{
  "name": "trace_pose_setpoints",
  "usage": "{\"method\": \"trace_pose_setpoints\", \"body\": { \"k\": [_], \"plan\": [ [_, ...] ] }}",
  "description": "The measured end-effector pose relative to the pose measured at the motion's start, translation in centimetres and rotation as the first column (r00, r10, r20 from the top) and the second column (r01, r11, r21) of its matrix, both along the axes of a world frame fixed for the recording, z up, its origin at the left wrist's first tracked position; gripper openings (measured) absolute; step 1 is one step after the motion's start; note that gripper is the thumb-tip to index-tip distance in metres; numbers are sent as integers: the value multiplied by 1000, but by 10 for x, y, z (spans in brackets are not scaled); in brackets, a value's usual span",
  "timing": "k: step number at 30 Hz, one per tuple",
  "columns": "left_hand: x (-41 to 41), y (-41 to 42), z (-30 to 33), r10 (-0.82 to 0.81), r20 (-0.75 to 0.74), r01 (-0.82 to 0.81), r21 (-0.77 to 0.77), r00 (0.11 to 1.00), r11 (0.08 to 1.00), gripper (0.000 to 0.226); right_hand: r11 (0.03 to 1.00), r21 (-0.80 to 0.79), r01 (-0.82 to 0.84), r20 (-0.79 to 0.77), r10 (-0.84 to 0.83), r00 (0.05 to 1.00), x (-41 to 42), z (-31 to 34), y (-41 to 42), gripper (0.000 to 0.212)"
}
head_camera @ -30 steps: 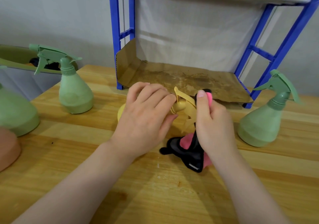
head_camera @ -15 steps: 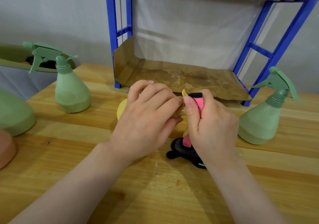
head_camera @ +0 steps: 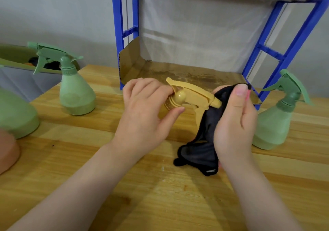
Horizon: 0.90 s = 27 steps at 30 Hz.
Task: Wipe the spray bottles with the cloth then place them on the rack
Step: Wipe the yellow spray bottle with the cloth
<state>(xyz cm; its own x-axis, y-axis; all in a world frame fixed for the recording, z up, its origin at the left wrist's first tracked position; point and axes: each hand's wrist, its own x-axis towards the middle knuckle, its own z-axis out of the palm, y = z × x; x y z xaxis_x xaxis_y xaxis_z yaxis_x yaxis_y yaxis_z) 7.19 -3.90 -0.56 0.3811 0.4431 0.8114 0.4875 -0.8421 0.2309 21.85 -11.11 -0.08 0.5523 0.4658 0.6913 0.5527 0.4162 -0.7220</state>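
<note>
A yellow spray bottle stands on the wooden table in front of the blue rack. My left hand grips its neck and body, hiding most of the bottle. My right hand holds a black and pink cloth pinched around the yellow nozzle tip. The cloth's lower end trails on the table. Two green spray bottles stand upright, one at the left and one at the right.
The rack's lower shelf is lined with brown cardboard and holds nothing. Part of another green bottle and an orange-brown bottle sit at the far left edge. A green tub stands behind them.
The right hand has slid the cloth from the bottle's head out to the nozzle tip, uncovering the yellow trigger. The left hand keeps its hold on the bottle.
</note>
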Motion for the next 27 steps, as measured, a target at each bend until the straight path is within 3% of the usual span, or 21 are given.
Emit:
{"method": "trace_pose_setpoints", "body": {
  "k": [4, 6, 19, 24, 27],
  "plan": [
    [3, -1, 0, -13, 110, 26, -116, 994, 993, 32, 994, -43, -103, 191, 109, 975, -9, -6, 0, 16],
    [5, -1, -1, -12, 168, 40, -164, 986, 986, 33, 985, -104, -136, 201, 155, 967, -14, -11, 3, 9],
    [12, -4, -8, -119, 230, 179, -259, 966, 949, 39, 970, -239, 36, 230, 21, 973, -12, -11, 3, 37],
    [12, -4, -8, -128, 226, 183, -244, 966, 952, 39, 957, -278, -77, 76, 102, 992, -13, -5, 0, 55],
    [10, -4, -5, -143, 269, 218, -275, 952, 936, 31, 958, -220, -182, 75, 203, 976, -14, -5, -1, 39]
  ]
}}
